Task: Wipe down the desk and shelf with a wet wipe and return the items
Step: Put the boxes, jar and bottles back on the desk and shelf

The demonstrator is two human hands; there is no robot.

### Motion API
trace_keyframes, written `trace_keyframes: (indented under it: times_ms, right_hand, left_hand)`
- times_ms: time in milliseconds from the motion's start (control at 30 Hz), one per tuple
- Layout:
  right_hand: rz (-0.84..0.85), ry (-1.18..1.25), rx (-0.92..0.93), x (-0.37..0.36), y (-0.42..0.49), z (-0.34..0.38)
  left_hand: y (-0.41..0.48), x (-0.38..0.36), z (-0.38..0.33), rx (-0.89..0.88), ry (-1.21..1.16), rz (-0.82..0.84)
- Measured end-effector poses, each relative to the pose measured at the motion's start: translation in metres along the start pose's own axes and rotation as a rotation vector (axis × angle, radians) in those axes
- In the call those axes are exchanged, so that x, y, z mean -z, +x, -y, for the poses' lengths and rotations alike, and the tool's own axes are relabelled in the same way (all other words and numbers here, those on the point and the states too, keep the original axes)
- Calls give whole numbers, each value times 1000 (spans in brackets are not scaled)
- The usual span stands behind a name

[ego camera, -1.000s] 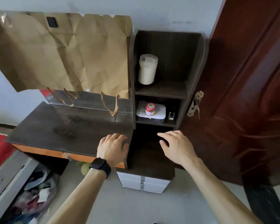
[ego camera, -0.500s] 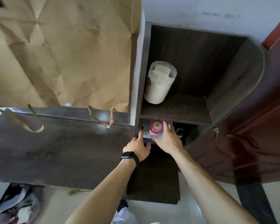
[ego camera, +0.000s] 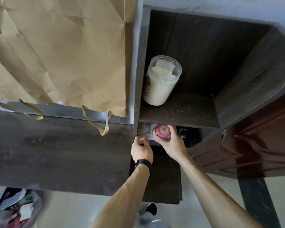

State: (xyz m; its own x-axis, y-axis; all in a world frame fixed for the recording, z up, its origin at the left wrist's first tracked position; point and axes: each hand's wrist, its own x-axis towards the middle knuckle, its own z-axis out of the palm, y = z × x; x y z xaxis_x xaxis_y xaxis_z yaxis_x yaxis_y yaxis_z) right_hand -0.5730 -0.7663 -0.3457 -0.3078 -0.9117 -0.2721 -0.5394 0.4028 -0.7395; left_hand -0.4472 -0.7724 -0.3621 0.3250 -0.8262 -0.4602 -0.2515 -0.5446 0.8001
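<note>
The right hand (ego camera: 171,145) has its fingers curled round the small jar (ego camera: 161,131) just under its pink flowered lid, a closed hold on the sides. The left hand (ego camera: 141,149), at nine o'clock of the right, pinches a white edge of what looks like the flat white pack (ego camera: 146,129) that the jar stands on; blur hides how firm that pinch is. Both sit at the mouth of the lower shelf compartment, under the upper shelf board (ego camera: 184,112).

The step in hand seems to be clearing this compartment and freeing the pack, probably the wet wipes. To do it well, lift the jar straight up off the pack first, but only a little, as the board above leaves scant headroom, then draw it out toward six o'clock. Keep the left pinch holding the pack down until the jar is off it, or the pack may drag along and tip the jar.

A small dark object (ego camera: 182,132) lies at three o'clock of the jar, near enough to be knocked. The large jar (ego camera: 161,81) stands on the upper board at twelve o'clock. The desk (ego camera: 56,153) spreads toward nine o'clock, a fair place to park the jar, with a brown paper bag (ego camera: 64,55) hanging above it at ten o'clock
</note>
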Motion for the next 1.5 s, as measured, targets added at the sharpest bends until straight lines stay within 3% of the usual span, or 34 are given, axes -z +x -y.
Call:
trace_keyframes:
  times_ms: [167, 400, 500, 667, 900, 1233, 1500]
  right_hand:
    - [10, 80, 64, 12, -17, -21]
    - [-15, 206, 31, 23, -58, -50]
    - [-12, 331, -32, 18, -93, -84]
    - [143, 156, -223, 0, -139, -148]
    - [307, -80, -294, -51, -141, -206]
    - [349, -139, -220, -111, -91, -235]
    - [347, -131, -151, -137, -70, -247]
  left_hand:
    - [17, -24, 1, 400, -497, -83]
    - [-4, -4, 17, 344, -536, 43]
    - [-34, 26, 47, 319, -458, 136]
    - [-49, 52, 101, 273, -130, 298]
    - [16, -14, 142, 180, 189, 390]
    - [73, -89, 193, 109, 394, 420]
    - [96, -93, 216, -13, 549, 208]
